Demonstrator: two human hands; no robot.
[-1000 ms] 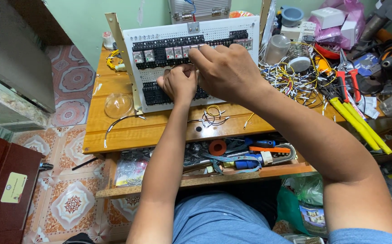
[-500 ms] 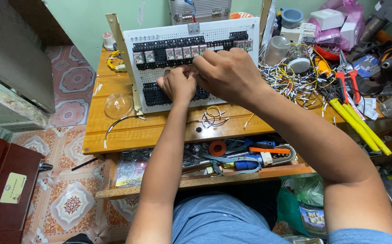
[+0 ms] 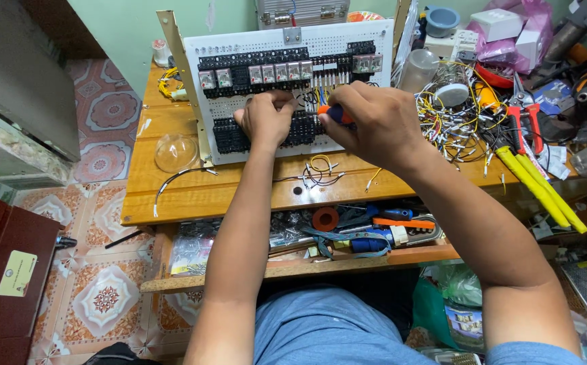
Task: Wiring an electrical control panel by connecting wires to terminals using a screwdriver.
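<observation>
Right hand (image 3: 374,125) gripped a screwdriver (image 3: 337,113) against the terminal blocks (image 3: 303,128) on the counter's (image 3: 192,192) perforated panel (image 3: 239,152), at twelve o'clock; left hand (image 3: 265,118) pinched a wire. A slip could probably short neighbouring terminals.

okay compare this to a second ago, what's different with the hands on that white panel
The right hand has drawn back a little from the white panel, so the orange and blue screwdriver in its grip now shows; earlier the hand hid it. The left hand stays pressed on the lower row of black terminal blocks. The panel, loose wires and yellow-handled cutters have not moved.
</observation>
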